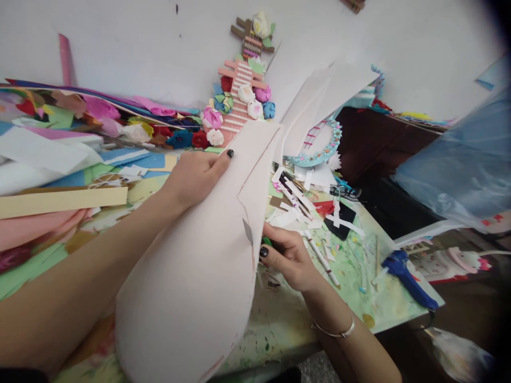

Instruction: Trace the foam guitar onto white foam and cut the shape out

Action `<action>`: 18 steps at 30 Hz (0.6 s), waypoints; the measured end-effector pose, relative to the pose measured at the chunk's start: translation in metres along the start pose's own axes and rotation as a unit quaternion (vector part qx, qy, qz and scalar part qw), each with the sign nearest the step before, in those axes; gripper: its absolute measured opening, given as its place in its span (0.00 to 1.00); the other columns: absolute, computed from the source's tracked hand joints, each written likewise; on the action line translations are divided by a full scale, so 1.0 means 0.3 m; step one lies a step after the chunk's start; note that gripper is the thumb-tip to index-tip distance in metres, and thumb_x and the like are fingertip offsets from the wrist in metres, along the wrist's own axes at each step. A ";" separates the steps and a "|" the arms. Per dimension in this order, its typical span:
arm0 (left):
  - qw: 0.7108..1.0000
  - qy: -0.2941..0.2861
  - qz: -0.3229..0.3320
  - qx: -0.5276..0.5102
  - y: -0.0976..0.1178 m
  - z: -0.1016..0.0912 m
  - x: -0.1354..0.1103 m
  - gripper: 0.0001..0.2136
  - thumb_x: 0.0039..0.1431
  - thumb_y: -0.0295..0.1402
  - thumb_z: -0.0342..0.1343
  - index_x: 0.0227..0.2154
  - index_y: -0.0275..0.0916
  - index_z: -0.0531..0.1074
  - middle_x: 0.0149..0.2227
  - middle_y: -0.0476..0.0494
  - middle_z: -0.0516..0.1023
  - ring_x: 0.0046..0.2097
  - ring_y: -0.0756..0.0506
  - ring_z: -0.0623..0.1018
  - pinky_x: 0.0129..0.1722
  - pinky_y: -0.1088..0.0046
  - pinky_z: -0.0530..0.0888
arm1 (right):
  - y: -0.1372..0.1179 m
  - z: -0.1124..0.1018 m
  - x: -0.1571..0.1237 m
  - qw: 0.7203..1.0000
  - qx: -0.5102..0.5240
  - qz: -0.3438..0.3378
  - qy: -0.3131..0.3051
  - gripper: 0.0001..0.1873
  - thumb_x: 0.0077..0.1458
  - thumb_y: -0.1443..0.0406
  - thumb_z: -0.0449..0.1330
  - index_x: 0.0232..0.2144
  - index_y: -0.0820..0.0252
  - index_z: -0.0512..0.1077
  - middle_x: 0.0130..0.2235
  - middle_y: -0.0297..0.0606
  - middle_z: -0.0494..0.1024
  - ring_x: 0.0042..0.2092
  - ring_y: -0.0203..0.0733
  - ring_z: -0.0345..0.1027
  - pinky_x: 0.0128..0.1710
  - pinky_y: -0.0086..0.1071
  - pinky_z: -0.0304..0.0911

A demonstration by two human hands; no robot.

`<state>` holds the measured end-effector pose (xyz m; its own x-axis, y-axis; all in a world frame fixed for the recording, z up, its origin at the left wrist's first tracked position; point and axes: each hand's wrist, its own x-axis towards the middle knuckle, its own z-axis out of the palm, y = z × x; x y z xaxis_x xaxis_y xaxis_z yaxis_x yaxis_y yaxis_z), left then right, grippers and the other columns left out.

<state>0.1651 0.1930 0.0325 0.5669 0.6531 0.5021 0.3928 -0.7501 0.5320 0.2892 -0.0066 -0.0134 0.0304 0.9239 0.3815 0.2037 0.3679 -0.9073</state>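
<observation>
A large pale pink sheet (199, 266) curls up over the table in front of me, with a cut running down it. My left hand (195, 173) grips its upper left edge, thumb pressed on the sheet. My right hand (285, 255) is closed at the sheet's right edge around scissors (249, 234); a grey blade tip and a bit of green handle show. Further pale sheets (315, 101) rise behind.
Coloured paper and foam sheets (59, 138) pile up at the left. Paper flowers on slatted boards (239, 101) lean on the wall. A ring decoration (319, 143), paper scraps (303, 207), sticks and a blue glue gun (407, 274) lie on the stained table (383, 303) at the right.
</observation>
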 end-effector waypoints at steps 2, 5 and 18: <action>1.000 0.001 0.008 0.013 0.007 -0.009 -0.001 0.22 0.61 0.46 0.39 0.16 0.38 0.52 0.18 0.51 0.56 0.24 0.51 0.59 0.27 0.71 0.52 | 0.001 0.001 -0.002 1.000 -0.001 -0.005 -0.001 0.24 0.58 0.61 0.57 0.57 0.51 0.66 0.36 0.35 0.77 0.31 0.32 0.64 0.34 0.28 0.64; 0.999 -0.001 0.000 0.033 0.015 -0.019 0.000 0.22 0.61 0.46 0.38 0.16 0.38 0.53 0.18 0.50 0.58 0.24 0.50 0.60 0.28 0.71 0.53 | -0.001 0.001 -0.003 1.000 -0.006 -0.010 0.000 0.25 0.57 0.62 0.57 0.58 0.50 0.65 0.36 0.35 0.75 0.34 0.32 0.64 0.36 0.28 0.63; 0.999 -0.036 -0.022 0.006 -0.013 -0.002 0.013 0.23 0.60 0.48 0.38 0.14 0.39 0.51 0.17 0.51 0.51 0.23 0.51 0.55 0.25 0.72 0.51 | 0.008 -0.010 -0.004 1.000 0.001 0.003 0.002 0.24 0.58 0.60 0.57 0.57 0.50 0.66 0.35 0.34 0.72 0.29 0.30 0.57 0.28 0.26 0.59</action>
<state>0.1653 0.1986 0.0328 0.5991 0.6765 0.4284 0.4270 -0.7225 0.5438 0.2927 -0.0072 -0.0155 0.0356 0.9254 0.3772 0.2008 0.3631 -0.9098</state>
